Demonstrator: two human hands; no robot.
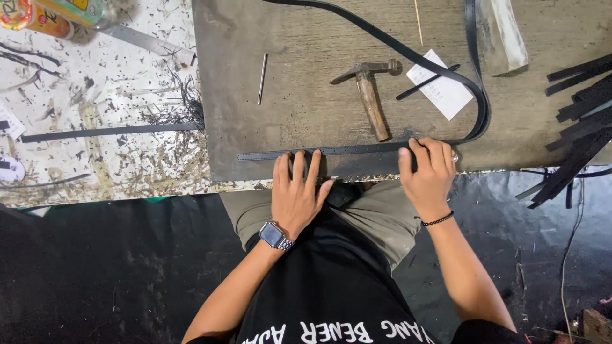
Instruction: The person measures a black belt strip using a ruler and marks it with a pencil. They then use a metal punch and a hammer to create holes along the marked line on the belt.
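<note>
A long black leather strap lies flat along the near edge of a dark work board, then curves up and away at the right. My left hand, with a wristwatch, lies flat on the strap, fingers spread. My right hand, with a ring and a black bracelet, presses fingertips down on the strap further right. Neither hand grips anything. Beyond the strap, a wooden-handled hammer lies on the board, with a thin metal punch to its left.
A white paper slip and a pale block lie at the board's far right. Several cut black strips are piled at the right edge. The left bench is littered with leather scraps, a loose strip and a colourful can.
</note>
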